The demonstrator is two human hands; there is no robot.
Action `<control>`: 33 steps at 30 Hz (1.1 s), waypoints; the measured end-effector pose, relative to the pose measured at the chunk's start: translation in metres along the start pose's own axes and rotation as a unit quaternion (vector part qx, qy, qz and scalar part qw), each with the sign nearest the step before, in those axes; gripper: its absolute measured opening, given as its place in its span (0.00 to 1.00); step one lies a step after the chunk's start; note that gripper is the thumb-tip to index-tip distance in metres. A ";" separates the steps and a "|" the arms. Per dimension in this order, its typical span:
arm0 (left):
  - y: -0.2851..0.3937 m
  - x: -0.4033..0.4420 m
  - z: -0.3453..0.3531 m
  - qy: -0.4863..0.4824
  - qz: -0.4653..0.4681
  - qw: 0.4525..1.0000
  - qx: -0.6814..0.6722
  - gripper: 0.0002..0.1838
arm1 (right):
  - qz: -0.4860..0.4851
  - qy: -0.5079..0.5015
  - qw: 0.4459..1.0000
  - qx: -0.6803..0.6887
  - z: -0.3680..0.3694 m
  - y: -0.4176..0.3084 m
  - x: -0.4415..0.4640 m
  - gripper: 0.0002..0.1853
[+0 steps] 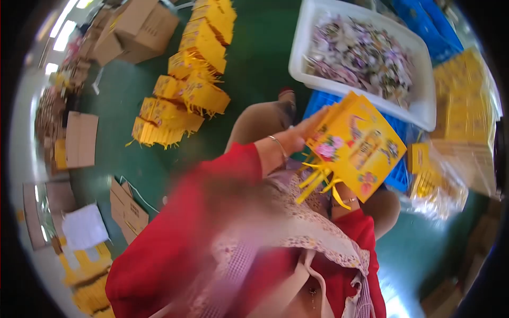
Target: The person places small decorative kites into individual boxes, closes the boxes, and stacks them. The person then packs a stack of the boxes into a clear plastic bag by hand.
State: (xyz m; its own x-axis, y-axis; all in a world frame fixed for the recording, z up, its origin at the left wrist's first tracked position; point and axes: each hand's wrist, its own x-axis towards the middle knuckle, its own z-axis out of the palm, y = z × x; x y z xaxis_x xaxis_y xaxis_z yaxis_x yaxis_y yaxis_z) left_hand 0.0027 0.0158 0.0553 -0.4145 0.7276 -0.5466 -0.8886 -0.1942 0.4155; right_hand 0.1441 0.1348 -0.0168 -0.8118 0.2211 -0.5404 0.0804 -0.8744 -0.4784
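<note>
Left hand (305, 131) gripping yellow gift bags (360, 146), right hand (344, 196) hiding behind them (can't tell its grip, tbh), white tub (298, 66) sitting far right.

Passage noted: green floor (262, 47) lies open between the rows of yellow printed paper bags (204, 63) and the white rectangular plastic tub (298, 47). The bent left knee (252, 123) narrows its near end. The tub's raised wall bars low sideways entry; its top is uncovered. The fanned yellow ribboned stack (366, 143) obstructs its near side. Crumpled clear plastic (445, 185) crowds the right.
</note>
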 end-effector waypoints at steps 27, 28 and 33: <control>-0.012 0.043 -0.033 0.026 0.046 0.991 0.126 0.30 | -0.072 0.074 0.990 -0.097 -0.001 -0.044 -0.063 0.27; -0.013 0.041 -0.036 0.021 0.050 0.991 0.125 0.30 | -0.071 0.071 0.990 -0.099 -0.001 -0.044 -0.064 0.27; 0.027 0.009 -0.036 0.038 0.046 0.997 0.057 0.31 | -0.041 0.028 0.992 -0.112 0.034 -0.027 -0.024 0.26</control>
State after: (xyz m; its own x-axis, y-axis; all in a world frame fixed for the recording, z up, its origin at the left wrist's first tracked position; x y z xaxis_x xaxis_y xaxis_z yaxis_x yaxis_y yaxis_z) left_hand -0.0322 -0.0061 0.0357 -0.5103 0.6580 -0.5537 -0.8198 -0.1778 0.5443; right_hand 0.1419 0.1381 0.0324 -0.7882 0.3172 -0.5274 0.1465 -0.7356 -0.6614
